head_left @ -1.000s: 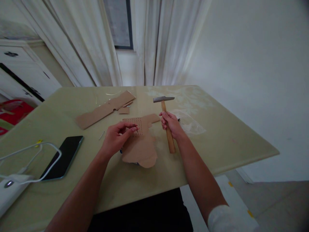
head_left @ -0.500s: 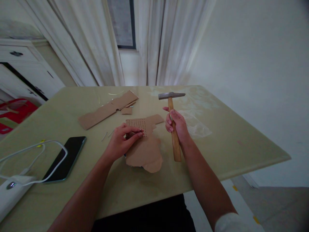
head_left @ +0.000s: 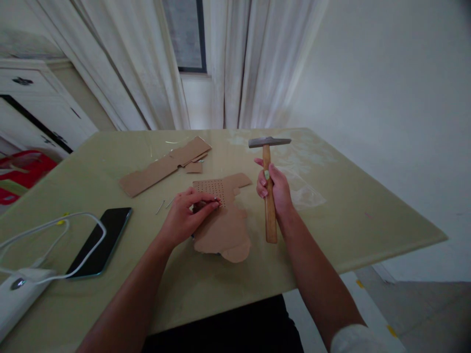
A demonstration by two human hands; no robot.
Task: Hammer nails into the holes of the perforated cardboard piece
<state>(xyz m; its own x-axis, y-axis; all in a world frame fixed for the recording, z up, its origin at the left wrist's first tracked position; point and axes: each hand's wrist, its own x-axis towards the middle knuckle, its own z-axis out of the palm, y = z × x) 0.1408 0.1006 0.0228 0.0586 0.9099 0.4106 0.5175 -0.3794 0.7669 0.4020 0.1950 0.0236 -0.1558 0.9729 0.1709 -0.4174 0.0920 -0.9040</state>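
A brown cardboard piece (head_left: 224, 225) with a grid of small holes lies in the middle of the pale green table (head_left: 349, 211). My left hand (head_left: 186, 215) rests on its left part, fingertips pinched together at the holed patch; what they pinch is too small to make out. My right hand (head_left: 274, 189) grips the wooden handle of a hammer (head_left: 269, 181), held upright to the right of the cardboard, its steel head raised above the table. Two thin nails (head_left: 164, 205) lie on the table left of my left hand.
Long cardboard strips (head_left: 162, 166) lie further back. A black phone (head_left: 101, 240) sits at the left, with a white cable (head_left: 55, 230) and a white device (head_left: 16, 294) beside it. A clear plastic bag (head_left: 305, 193) lies right of the hammer. Curtains and a white cabinet stand behind.
My right hand has lifted the hammer up and to the right, turning it more upright. My left hand has come down onto the holed cardboard and stayed there.
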